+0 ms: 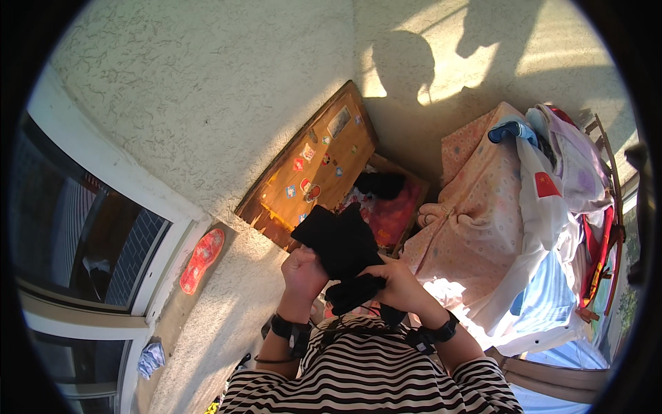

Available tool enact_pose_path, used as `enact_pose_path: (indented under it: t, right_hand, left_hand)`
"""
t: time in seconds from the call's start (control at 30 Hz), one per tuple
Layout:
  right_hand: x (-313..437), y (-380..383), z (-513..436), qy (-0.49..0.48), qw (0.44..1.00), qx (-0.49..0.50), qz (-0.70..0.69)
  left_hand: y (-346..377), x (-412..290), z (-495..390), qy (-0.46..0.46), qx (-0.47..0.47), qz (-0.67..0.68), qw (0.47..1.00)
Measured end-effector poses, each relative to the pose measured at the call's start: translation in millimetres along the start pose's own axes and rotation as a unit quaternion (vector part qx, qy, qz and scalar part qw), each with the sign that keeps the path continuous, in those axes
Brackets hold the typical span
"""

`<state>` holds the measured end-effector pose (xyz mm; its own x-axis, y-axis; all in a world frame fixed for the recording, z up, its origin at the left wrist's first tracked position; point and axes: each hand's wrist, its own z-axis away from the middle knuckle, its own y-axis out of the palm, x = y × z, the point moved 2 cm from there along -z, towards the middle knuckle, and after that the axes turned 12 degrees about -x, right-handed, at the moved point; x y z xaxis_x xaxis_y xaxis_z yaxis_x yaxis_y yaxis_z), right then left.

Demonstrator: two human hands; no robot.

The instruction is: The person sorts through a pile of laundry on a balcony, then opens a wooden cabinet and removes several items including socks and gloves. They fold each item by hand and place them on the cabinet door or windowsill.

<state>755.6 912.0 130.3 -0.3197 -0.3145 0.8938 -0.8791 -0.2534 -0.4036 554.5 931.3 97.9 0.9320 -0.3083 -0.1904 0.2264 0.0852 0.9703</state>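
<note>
A piece of black cloth [346, 248], perhaps a garment, hangs between both hands in front of my chest. My left hand [302, 277] is closed on its left edge in a fist. On the other side, my right hand [401, 287] pinches the cloth with the thumb on top, and a bunched black part [354, 294] sits below the thumb. Beyond the hands stands an open wooden chest, its sticker-covered lid [282, 181] tilted up against the wall. Inside it are red patterned fabric [395, 212] and another black cloth item [381, 185]. The held cloth hides part of the chest.
To the right, a large bundle under pink patterned fabric [476, 196] is tied with cord. Clothes [579, 155] hang beside it on a rack. A red insole [201, 261] and a crumpled cloth [151, 360] lie on the window ledge at left.
</note>
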Motion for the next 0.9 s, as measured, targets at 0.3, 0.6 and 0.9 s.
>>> enact_pose_path:
  t: [0.3, 0.6, 0.9]
  right_hand:
    - [3.1, -15.8, 2.7, -0.020, 0.999, -0.014, -0.048]
    - [-12.0, -44.0, 13.1, 0.254, 0.860, -0.036, -0.442]
    - [-11.6, -39.1, 10.3, 0.091, 0.915, 0.000, -0.392]
  left_hand:
    - [7.3, 2.7, 6.8, 0.146, -0.029, -0.394, 0.907]
    - [36.8, -10.7, 9.7, 0.165, 0.169, -0.653, 0.720]
    - [43.6, 0.8, 17.7, 0.084, 0.132, -0.678, 0.719]
